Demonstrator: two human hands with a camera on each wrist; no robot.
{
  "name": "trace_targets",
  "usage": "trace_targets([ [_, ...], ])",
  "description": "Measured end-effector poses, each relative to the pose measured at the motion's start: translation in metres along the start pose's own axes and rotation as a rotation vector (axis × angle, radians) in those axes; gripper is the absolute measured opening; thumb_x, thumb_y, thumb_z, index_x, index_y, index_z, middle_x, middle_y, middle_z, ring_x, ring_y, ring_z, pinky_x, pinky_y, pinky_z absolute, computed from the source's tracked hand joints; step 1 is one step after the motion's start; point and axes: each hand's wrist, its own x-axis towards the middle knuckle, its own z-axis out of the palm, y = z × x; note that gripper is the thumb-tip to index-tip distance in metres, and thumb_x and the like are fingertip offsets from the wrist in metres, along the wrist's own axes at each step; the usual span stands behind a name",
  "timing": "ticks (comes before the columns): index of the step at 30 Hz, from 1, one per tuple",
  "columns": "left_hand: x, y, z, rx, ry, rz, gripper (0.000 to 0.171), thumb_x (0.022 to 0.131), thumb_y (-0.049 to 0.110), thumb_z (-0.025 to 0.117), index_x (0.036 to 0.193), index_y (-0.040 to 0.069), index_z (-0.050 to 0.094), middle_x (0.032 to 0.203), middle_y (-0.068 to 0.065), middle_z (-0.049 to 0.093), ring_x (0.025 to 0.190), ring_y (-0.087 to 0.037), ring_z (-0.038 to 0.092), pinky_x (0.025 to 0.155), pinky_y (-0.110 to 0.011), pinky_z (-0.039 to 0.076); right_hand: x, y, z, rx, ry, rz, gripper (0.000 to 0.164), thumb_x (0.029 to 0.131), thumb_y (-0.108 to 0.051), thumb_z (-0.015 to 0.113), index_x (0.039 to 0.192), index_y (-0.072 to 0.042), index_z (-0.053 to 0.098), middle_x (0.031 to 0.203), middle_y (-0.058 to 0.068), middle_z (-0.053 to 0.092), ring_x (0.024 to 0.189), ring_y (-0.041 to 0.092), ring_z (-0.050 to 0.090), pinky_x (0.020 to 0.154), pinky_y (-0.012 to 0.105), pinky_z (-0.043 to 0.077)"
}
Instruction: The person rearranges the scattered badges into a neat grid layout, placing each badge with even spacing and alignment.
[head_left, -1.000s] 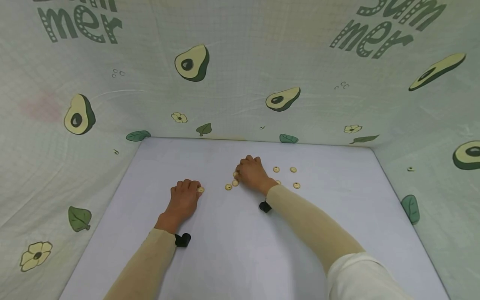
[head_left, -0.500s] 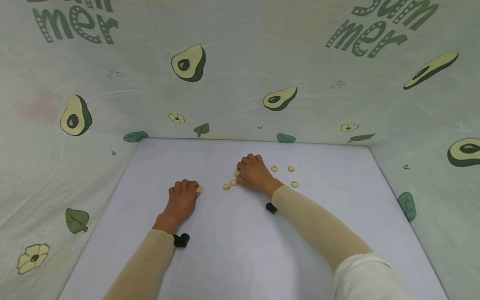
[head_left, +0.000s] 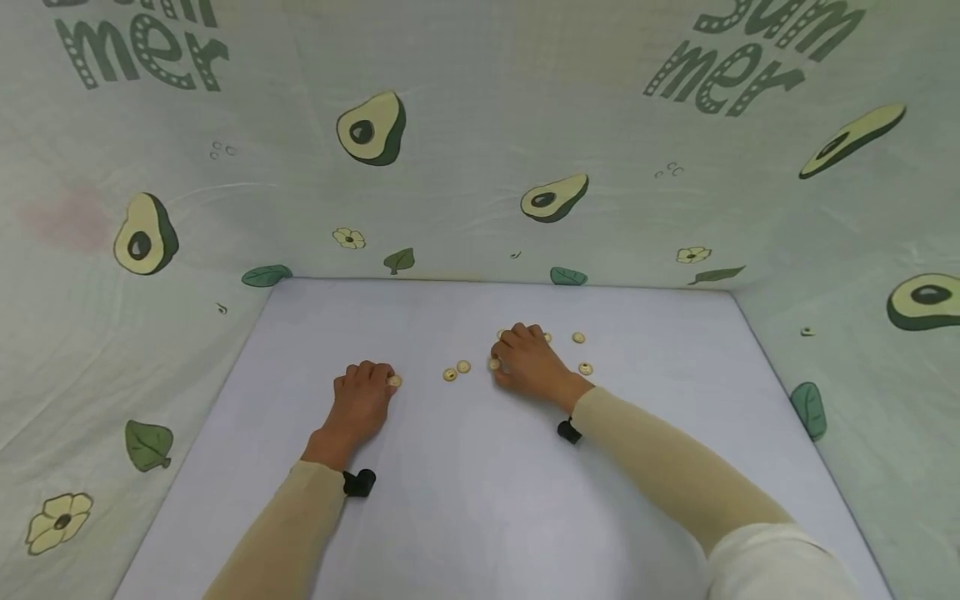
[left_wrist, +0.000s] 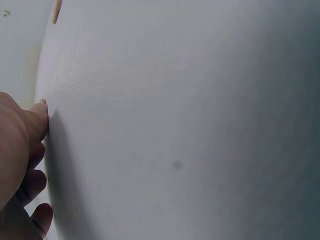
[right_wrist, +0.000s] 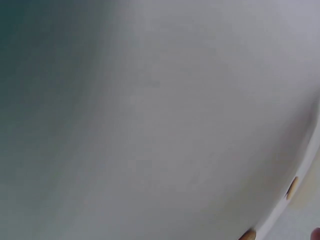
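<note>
My left hand [head_left: 363,404] rests low over the white tabletop, its curled fingers and thumb pinching a small round beige disc [head_left: 395,381], perhaps a wooden button. Farther right, my right hand [head_left: 531,362] pinches a similar disc [head_left: 494,364] at the thumb side. Between the hands lie two loose discs, one with a dark centre [head_left: 450,375] and a paler one [head_left: 463,367]. Just beyond the right knuckles, another disc [head_left: 502,334] is partly covered by the hand. In the left wrist view, the thumb [left_wrist: 37,122] shows at the left edge; the held disc is mostly hidden.
Right of the right hand lie more discs, one at the back [head_left: 578,337] and one nearer [head_left: 586,368]; another [head_left: 547,337] peeks out behind the knuckles. Cloth walls [head_left: 450,167] printed with avocados border the white tabletop [head_left: 450,517] at the back and sides.
My right hand has moved right and slightly nearer, carrying a disc. A disc beyond its knuckles has come into view. The left hand keeps its place; the view has shifted slightly.
</note>
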Motion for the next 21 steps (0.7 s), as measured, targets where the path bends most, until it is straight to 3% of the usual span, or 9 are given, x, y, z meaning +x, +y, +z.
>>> trace_targets([
  [6, -0.002, 0.000, -0.002, 0.003, 0.034, 0.026, 0.020, 0.106, 0.015, 0.065, 0.121, 0.003, 0.062, 0.117, -0.019, 0.062, 0.107, -0.038, 0.053, 0.094, -0.061, 0.042, -0.014, 0.012, -0.002, 0.027, -0.017, 0.046, 0.022, 0.098, -0.029, 0.070, 0.114, -0.014, 0.074, 0.110, 0.002, 0.066, 0.102, 0.023, 0.050, 0.096, 0.047, 0.040],
  [12, -0.002, -0.006, -0.003, 0.004, 0.021, 0.016, 0.020, 0.107, 0.016, 0.063, 0.123, 0.003, 0.061, 0.120, -0.019, 0.061, 0.109, -0.038, 0.052, 0.096, -0.060, 0.041, -0.021, 0.021, -0.002, 0.118, -0.053, 0.090, 0.021, 0.100, -0.030, 0.069, 0.114, -0.016, 0.074, 0.112, 0.000, 0.067, 0.106, 0.022, 0.050, 0.101, 0.047, 0.038],
  [21, 0.001, -0.006, -0.001, 0.001, 0.004, 0.010, 0.023, 0.107, 0.018, 0.063, 0.125, 0.003, 0.062, 0.120, -0.018, 0.061, 0.112, -0.037, 0.052, 0.098, -0.060, 0.041, -0.039, 0.036, -0.008, 0.195, -0.012, 0.105, 0.017, 0.098, -0.027, 0.071, 0.107, -0.014, 0.075, 0.109, 0.002, 0.068, 0.104, 0.024, 0.051, 0.097, 0.050, 0.037],
])
